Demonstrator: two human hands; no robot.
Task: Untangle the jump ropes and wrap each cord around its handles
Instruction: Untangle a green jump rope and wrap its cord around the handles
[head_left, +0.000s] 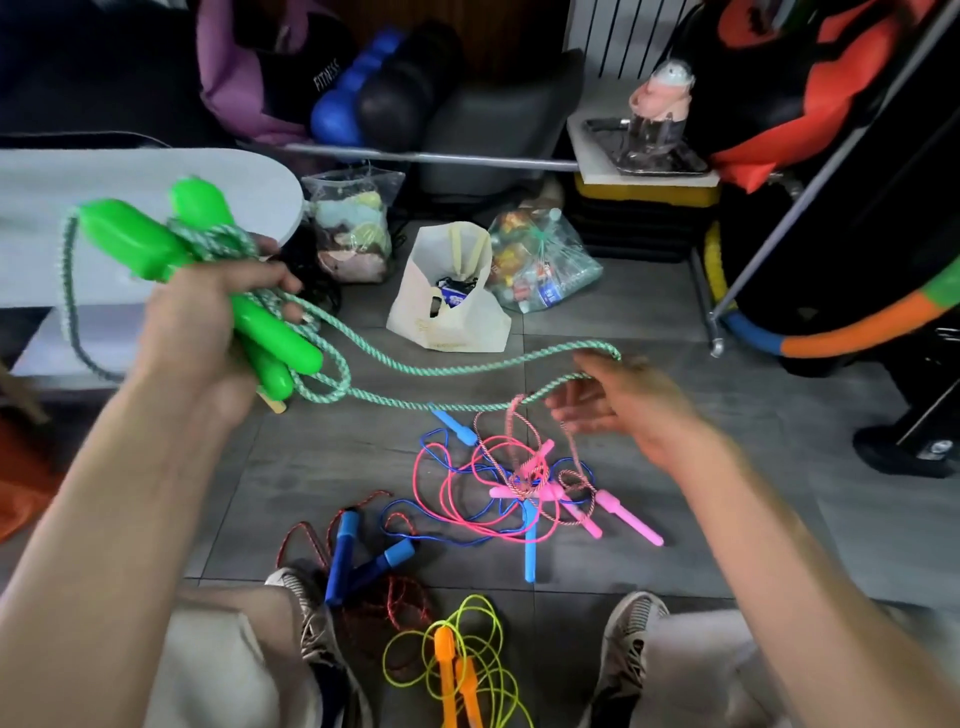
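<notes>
- While we wrap the green rope, the grey tiled floor (649, 322) carries everything else, so we place things from the pink-and-blue tangle (519, 488) lying on it between our feet and the bags.
- Up and left of that tangle, our left hand (208, 317) grips the two green handles (260, 317) as a bundle, fingers curled round them and round the turns of cord already crossing them; the handles' long axis slants from upper left down to lower right.
- From the bundle the green-and-white cord (441, 371) runs rightward as a long doubled loop, passing just above the tangle to our right hand (623, 405).
- That hand is blurred; the far bend of the loop seems to lie over its loosely bent fingers (566, 400), but we cannot tell whether they pinch it.
- We judge the next turn depends on this: the slack lies to the right of the handles, nearer the right hand, and must be carried back across their long axis.
- Below and left of the tangle lie dark blue handles (363, 561) with a red cord; directly below, orange handles (452, 670) with a yellow-green cord, all still unwrapped.
- Far above and left of the tangle, a dark garment (311, 67) reads "FITNESS"; print on the bags (452, 306) is too small to read.
</notes>
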